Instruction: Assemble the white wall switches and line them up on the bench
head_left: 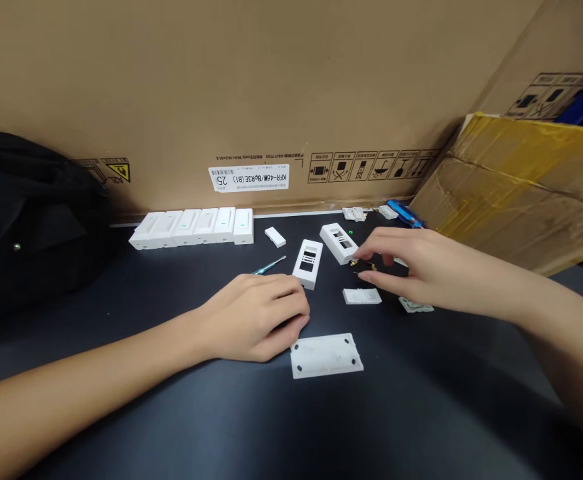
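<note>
The dark table (171,427) spreads in front of a big carton (271,80), whose white label (250,178) is upside down. Before the carton's left end there is a black bag (26,220). To the carton's right there are a box (521,190) with yellow tape and another cardboard panel (531,47) with printed signs. The light leaves a dull shine on the table.

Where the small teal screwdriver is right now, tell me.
In the head view, the small teal screwdriver lies just left of centre, beyond the left hand and left of the nearer white slotted housing.
</note>
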Action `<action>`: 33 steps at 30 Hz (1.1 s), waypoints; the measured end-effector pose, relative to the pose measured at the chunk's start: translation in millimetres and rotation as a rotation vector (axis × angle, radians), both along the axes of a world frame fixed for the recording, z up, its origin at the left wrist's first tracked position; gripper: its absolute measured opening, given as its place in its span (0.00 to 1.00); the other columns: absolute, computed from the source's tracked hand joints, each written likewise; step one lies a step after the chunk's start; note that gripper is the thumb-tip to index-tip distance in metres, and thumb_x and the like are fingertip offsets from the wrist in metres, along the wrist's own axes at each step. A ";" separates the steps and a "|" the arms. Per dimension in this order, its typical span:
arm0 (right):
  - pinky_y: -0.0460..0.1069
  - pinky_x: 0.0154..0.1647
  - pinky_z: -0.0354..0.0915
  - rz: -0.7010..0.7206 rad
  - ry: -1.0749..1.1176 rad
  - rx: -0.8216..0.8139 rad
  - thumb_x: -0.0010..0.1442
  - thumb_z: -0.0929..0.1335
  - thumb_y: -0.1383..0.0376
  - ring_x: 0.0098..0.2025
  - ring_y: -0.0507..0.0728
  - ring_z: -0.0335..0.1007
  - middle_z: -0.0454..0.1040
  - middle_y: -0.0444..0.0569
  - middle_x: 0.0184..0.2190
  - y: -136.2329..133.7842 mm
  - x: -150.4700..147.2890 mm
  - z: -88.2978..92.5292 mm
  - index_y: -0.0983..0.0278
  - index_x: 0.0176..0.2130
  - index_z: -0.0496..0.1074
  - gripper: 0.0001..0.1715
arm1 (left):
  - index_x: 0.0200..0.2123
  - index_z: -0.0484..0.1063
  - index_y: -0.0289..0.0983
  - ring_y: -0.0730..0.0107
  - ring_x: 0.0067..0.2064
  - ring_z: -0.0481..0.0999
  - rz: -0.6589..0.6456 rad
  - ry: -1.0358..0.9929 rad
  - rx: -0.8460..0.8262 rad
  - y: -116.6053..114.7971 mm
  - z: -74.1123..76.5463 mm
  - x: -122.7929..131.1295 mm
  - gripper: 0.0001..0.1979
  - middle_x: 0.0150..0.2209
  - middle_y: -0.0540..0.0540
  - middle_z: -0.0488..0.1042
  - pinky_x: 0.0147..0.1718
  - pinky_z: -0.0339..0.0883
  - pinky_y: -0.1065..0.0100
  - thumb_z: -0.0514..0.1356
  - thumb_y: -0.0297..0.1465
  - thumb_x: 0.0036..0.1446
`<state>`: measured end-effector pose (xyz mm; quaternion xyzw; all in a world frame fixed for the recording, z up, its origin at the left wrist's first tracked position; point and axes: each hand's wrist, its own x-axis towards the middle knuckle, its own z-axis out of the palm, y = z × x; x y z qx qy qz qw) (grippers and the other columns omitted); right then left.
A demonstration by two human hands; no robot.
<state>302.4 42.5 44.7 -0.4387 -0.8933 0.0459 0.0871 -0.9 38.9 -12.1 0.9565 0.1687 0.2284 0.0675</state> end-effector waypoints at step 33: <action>0.58 0.53 0.70 -0.482 -0.079 0.131 0.65 0.65 0.63 0.51 0.67 0.77 0.80 0.61 0.47 82.7 26.6 -42.0 0.67 0.53 0.79 0.21 | 0.49 0.71 0.38 0.65 0.38 0.76 0.239 -0.011 0.001 -2.4 1.4 1.3 0.08 0.46 0.45 0.75 0.33 0.71 0.63 0.54 0.29 0.70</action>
